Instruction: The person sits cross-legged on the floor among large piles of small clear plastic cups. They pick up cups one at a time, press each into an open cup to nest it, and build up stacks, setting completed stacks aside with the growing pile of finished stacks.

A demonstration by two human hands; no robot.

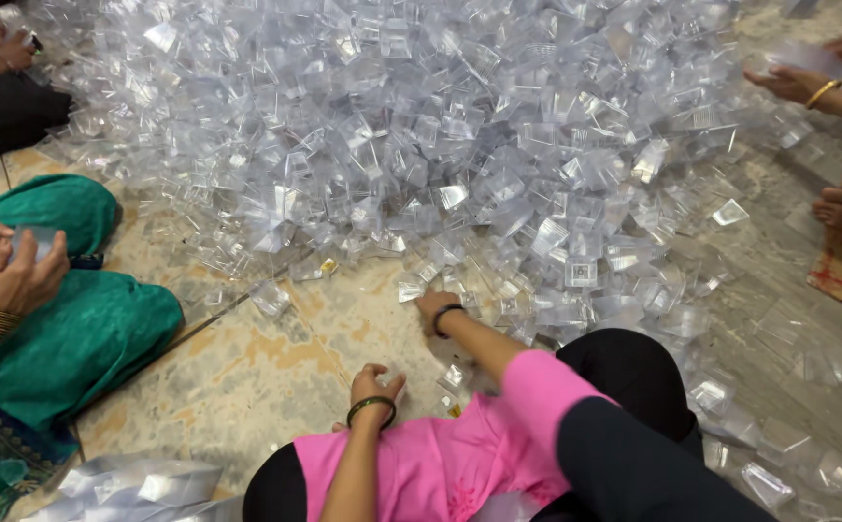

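Head view: right hand [437, 307] stretches to the clear boxes [459, 155], left hand [374, 384] fingers curled, grip unclear.

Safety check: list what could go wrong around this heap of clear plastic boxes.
The heap of small clear plastic boxes slopes loosely toward the right hand at its edge; pulling there may start a slide. Stray boxes scattered on the mottled stone floor could get crushed or slipped on.
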